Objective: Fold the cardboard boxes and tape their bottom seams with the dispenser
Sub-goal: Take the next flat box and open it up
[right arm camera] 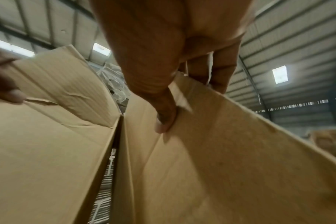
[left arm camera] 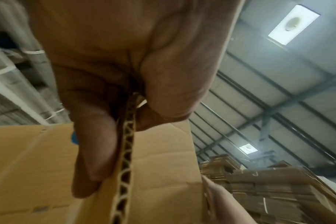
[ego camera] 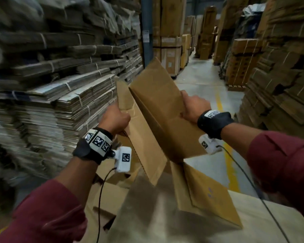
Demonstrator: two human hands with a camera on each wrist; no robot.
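Holding a half-opened cardboard box (ego camera: 158,109) up over the worktop (ego camera: 165,225), both hands grip opposite top edges. Left hand (ego camera: 114,118) fingers (left arm camera: 94,151) pinch the corrugated edge tight; right hand (ego camera: 194,106) curls over the far panel, thumb pressed inside. Bundled flat stacks (ego camera: 60,95) crowd left of box; open aisle floor (ego camera: 205,81) beyond it.
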